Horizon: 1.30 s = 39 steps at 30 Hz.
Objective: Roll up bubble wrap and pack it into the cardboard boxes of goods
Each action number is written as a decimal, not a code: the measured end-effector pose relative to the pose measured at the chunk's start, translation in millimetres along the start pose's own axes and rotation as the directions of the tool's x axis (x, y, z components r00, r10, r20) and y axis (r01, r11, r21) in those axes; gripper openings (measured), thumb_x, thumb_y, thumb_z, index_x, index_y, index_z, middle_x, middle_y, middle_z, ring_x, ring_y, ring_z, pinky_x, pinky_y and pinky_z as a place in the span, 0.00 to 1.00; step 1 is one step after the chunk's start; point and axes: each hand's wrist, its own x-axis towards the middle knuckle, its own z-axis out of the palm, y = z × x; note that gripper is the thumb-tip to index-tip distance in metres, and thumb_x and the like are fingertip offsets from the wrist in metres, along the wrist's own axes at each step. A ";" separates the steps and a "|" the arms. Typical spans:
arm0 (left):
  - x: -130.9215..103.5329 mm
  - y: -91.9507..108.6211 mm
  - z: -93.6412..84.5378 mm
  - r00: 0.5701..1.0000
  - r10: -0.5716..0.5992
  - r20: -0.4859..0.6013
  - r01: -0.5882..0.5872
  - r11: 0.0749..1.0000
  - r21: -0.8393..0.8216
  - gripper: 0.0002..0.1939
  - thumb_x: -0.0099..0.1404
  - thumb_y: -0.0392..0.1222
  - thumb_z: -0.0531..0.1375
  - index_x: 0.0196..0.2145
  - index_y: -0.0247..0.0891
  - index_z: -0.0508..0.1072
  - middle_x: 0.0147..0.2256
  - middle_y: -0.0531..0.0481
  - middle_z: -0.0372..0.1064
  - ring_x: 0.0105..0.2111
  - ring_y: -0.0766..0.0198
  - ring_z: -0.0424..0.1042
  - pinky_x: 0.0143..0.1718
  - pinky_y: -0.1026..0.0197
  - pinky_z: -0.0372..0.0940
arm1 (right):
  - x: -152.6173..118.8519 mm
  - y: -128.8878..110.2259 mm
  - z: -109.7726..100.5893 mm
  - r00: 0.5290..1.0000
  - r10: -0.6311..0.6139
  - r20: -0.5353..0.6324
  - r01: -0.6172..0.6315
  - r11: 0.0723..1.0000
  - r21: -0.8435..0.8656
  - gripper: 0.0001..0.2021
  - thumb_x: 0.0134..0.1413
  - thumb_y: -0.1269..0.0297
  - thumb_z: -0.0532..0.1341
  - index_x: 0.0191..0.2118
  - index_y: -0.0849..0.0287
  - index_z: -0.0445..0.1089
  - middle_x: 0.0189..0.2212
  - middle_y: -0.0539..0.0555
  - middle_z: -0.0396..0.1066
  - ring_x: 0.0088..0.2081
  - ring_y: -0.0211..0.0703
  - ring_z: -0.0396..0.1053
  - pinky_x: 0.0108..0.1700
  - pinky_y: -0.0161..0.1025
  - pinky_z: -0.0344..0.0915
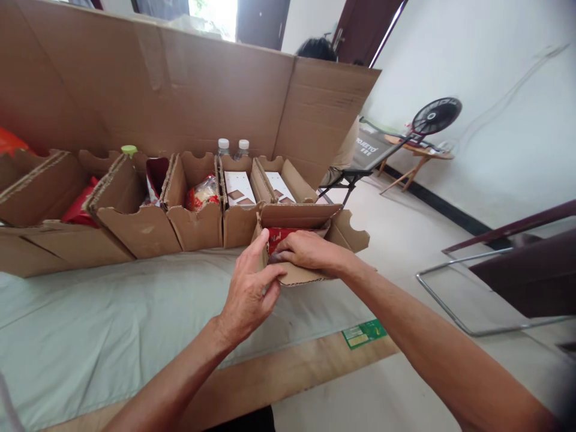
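Note:
A cardboard box [306, 276] with an open top lies at the right end of the row, near the cloth's edge. My left hand [252, 282] grips its left end, with the fingers along the outside and the thumb over the front rim. Inside the box is a red packet [288, 233] with pale lettering. My right hand [306, 249] reaches in over the front side, its fingers curled in front of the red packet. Its fingertips are partly hidden, and what they hold, if anything, does not show.
Behind stand several cardboard bins [193, 231] holding a snack bag [204, 195], white boxes [239, 187] and a red bag [83, 204]. A tall cardboard panel [180, 90] rises beyond them. Pale cloth [157, 312] covers the table. A fan [436, 116] and a folding chair [360, 153] stand right.

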 end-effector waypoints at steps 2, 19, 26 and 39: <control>-2.4 -0.3 -3.3 0.999 -0.020 -0.028 0.020 1.000 -0.021 0.16 0.66 0.27 0.58 0.47 0.42 0.77 0.74 0.42 0.41 0.70 0.46 0.53 0.65 0.42 0.59 | -11.6 -0.1 -7.1 0.999 -0.037 -0.024 0.039 0.997 0.064 0.10 0.60 0.65 0.62 0.37 0.52 0.82 0.35 0.52 0.82 0.36 0.47 0.77 0.40 0.39 0.65; -1.6 -38.5 45.2 0.909 -0.396 0.129 0.407 0.779 -0.477 0.44 0.70 0.60 0.57 0.73 0.38 0.43 0.74 0.33 0.38 0.74 0.46 0.38 0.72 0.40 0.41 | -72.6 83.8 94.7 0.579 0.633 -0.514 0.162 0.529 0.833 0.42 0.39 0.32 0.69 0.54 0.60 0.70 0.54 0.64 0.76 0.58 0.57 0.71 0.61 0.53 0.66; -87.7 -8.3 -45.6 0.828 -0.520 0.209 0.557 0.724 -0.406 0.37 0.72 0.59 0.55 0.71 0.40 0.54 0.68 0.37 0.58 0.70 0.45 0.55 0.70 0.38 0.51 | -121.8 -8.4 136.0 0.572 0.646 -0.506 0.057 0.584 0.810 0.24 0.50 0.44 0.69 0.45 0.58 0.74 0.43 0.60 0.80 0.47 0.56 0.76 0.54 0.54 0.70; -34.5 14.0 -119.6 0.916 -0.400 -0.030 0.358 0.851 -0.385 0.36 0.72 0.60 0.54 0.70 0.42 0.55 0.70 0.42 0.56 0.69 0.45 0.56 0.69 0.42 0.54 | -87.3 -73.7 76.7 0.427 0.549 -0.719 0.276 0.678 0.682 0.19 0.56 0.50 0.68 0.47 0.57 0.73 0.45 0.58 0.77 0.50 0.54 0.72 0.57 0.53 0.65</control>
